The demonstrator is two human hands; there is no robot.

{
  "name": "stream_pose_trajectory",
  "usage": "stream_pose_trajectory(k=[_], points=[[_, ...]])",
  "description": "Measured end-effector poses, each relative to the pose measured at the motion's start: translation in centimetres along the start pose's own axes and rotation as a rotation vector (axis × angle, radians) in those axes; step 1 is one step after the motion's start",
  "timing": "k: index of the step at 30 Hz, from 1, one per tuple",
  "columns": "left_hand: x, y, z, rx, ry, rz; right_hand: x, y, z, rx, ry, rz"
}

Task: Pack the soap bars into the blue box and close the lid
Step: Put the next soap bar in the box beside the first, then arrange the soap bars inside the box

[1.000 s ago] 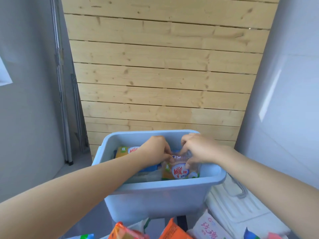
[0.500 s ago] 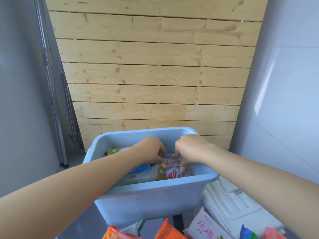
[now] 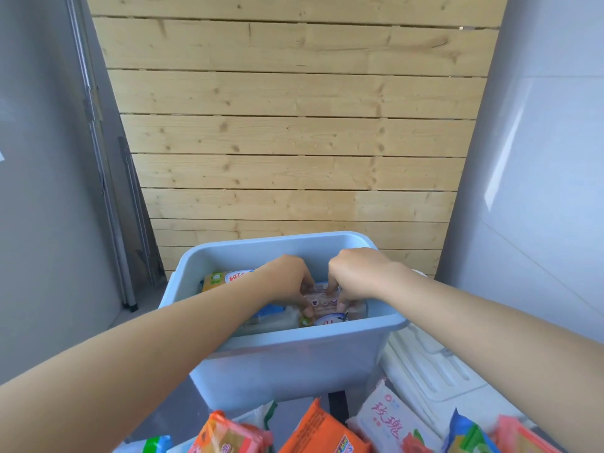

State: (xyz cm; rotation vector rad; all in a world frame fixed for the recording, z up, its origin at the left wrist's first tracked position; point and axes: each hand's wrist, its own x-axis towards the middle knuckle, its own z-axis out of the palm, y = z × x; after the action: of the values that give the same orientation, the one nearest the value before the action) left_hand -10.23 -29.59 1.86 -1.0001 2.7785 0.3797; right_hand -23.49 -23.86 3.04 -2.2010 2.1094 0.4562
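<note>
The light blue box [image 3: 294,364] stands open in front of me. Both my hands reach down inside it. My left hand [image 3: 287,279] and my right hand [image 3: 354,273] each pinch one end of a clear-wrapped soap bar [image 3: 322,300] lying on the packs below. Another soap pack with an orange and white label [image 3: 225,277] lies at the box's back left. Several more wrapped soap bars lie at the near edge: an orange one [image 3: 322,429], a white one [image 3: 389,420] and a pink-orange one [image 3: 225,436]. The white lid [image 3: 431,371] lies flat to the right of the box.
A wooden plank wall [image 3: 294,142] rises behind the box. Grey walls close in on the left and right. Metal poles [image 3: 108,178] lean in the left corner.
Both hands have lowered the clear-wrapped soap bar deeper into the box, so less of its label shows above the near rim. The camera has shifted slightly.
</note>
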Motion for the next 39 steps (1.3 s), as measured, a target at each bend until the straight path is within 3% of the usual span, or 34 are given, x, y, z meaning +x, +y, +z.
stream_pose_trajectory(k=[8,15,19,24,28,32,34,39], points=[[-4.3,0.8,-2.4,-0.394,0.206,-0.067,-4.2,0.5,-1.8,0.382,0.166,0.021],[-11.5,5.5,-2.8,-0.587,0.480,0.049,-13.4,-0.7,-2.0,0.621,0.450,0.048],[-14.4,8.9,-0.1,-0.598,0.467,0.132,-18.4,-1.9,0.2,0.711,0.513,0.039],[-15.7,11.3,4.0,-0.628,0.418,0.134,-21.8,-2.0,4.8,0.707,0.461,0.130],[-15.7,10.6,7.7,-0.323,0.374,-0.068,-22.3,-2.6,8.9,0.699,0.400,0.185],[-16.4,9.2,10.5,-0.093,0.129,-0.226,-21.7,-3.4,11.4,0.646,0.369,0.170],[-16.3,8.6,11.1,-0.099,0.090,-0.224,-21.2,-3.5,11.7,0.617,0.384,0.179],[-16.2,8.4,11.1,-0.238,0.188,-0.191,-20.3,-4.0,11.6,0.604,0.396,0.176]])
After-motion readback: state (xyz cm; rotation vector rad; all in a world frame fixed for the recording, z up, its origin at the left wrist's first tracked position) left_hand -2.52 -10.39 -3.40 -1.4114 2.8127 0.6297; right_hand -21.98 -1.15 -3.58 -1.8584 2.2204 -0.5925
